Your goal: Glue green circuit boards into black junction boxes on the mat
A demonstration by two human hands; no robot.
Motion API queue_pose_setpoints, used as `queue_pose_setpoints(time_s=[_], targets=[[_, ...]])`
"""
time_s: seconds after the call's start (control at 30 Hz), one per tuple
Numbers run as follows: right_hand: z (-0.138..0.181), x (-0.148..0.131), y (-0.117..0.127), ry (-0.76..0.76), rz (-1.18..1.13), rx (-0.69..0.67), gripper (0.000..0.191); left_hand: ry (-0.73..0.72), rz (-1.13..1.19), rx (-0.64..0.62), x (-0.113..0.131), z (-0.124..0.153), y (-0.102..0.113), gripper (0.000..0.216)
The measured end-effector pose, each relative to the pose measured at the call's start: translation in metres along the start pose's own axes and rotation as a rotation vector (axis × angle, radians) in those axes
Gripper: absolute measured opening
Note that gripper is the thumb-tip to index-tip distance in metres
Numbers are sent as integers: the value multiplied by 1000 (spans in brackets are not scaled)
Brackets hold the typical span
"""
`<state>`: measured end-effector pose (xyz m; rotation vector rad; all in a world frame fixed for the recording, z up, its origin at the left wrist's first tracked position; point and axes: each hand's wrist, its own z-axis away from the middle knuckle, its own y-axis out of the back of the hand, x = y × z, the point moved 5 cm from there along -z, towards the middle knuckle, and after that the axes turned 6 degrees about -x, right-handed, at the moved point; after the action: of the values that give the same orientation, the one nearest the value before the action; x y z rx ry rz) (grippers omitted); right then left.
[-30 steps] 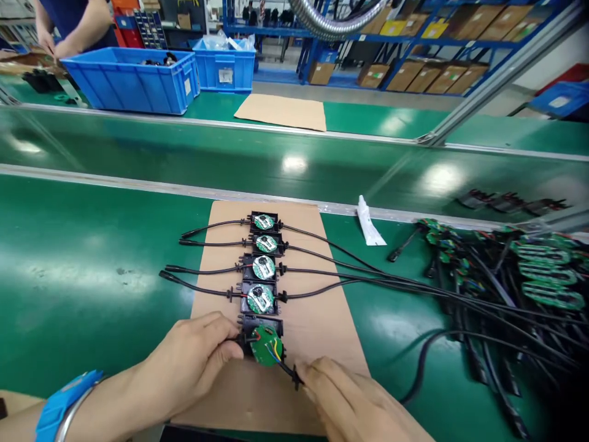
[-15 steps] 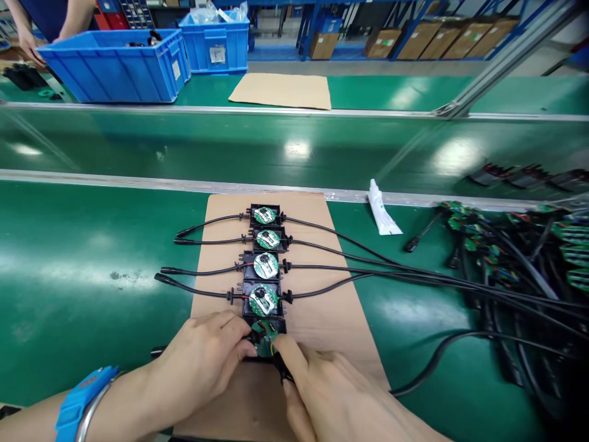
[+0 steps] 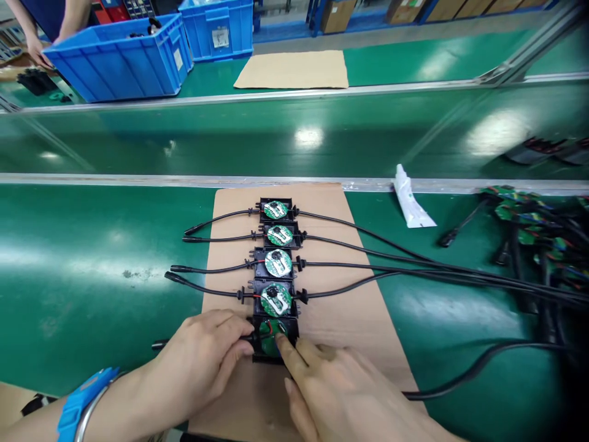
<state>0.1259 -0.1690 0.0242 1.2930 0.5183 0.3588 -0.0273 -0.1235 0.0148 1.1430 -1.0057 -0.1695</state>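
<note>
At the near end of a row of black plastic housings, my left hand (image 3: 209, 350) pinches the short black cable (image 3: 161, 345) close to the left side of the nearest housing (image 3: 267, 358). Inside that housing lies a green circuit board (image 3: 269, 345) with red wires. My right hand (image 3: 335, 380) rests its outstretched index fingertip on this board, its thumb held apart lower down. A long black cable (image 3: 460, 380) runs out from beneath my right hand. Farther up the row, several housings each hold a round circuit board (image 3: 276, 299) with cables on both sides.
Beneath the row lies a cardboard sheet (image 3: 368, 368) on the green table (image 3: 115, 245). At right are a white tube (image 3: 411, 199) and a heap of cables and boards (image 3: 534, 221). Blue bins (image 3: 122, 64) and a person's arms (image 3: 69, 24) are across the rail (image 3: 138, 179).
My view has shifted, so the row sits farther right. My right hand's index fingertip has moved onto the board, and its thumb no longer shows against the cable. My left hand keeps its pinch.
</note>
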Motion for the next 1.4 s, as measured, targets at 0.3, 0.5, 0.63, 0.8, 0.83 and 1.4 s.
queue_pose_setpoints(time_s=[0.3,0.5,0.63,0.8,0.83,1.4], targets=[[2,2,-2,-3,-18,58,44,-69,-217,-43,4,3,-10,24],[1,3,1,11,-53,89,44,74,-461,-318,2,-5,-21,26],[-2,4,-1,5,-101,66,42,69,-458,-408,0,-17,-16,19],[-1,4,-6,-8,-103,36,42,-36,-485,-48,9,-3,-2,21],[0,3,-6,-6,-104,38,43,-78,-529,18,13,5,-3,30],[-1,10,-3,-1,-269,-74,41,-166,-824,-95,34,19,-33,50]])
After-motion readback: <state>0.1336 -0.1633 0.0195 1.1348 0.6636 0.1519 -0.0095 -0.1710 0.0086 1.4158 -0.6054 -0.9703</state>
